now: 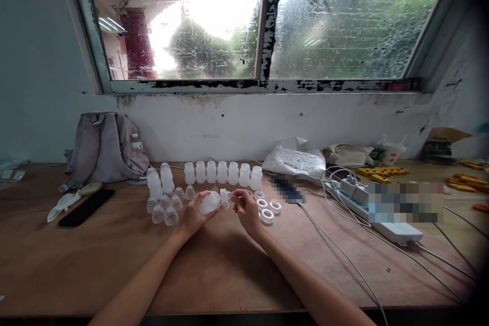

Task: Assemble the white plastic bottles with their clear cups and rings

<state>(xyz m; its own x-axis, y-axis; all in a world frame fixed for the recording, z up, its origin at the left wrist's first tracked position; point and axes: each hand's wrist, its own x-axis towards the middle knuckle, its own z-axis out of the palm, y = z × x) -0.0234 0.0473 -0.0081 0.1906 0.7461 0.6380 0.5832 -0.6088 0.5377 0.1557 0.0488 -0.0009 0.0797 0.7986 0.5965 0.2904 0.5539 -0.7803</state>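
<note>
My left hand (196,214) is wrapped round a frosted baby bottle (208,204), tilted with its open neck to the right. Close to that neck is a white collar ring with a clear nipple (223,194), and the nipple's tip is pinched in the fingers of my right hand (246,210). Ring and bottle neck look apart. Another white ring (225,205) shows just below, partly hidden. Several loose collar rings (267,216) lie right of my right hand. Several clear domed caps (171,217) stand left of my left hand.
Several open bottles (222,172) stand in a row behind my hands, with two capped bottles (154,183) to their left. A black phone (87,208) and a backpack (105,147) are at left. A power strip (397,229), cables and a silver bag (296,158) are at right.
</note>
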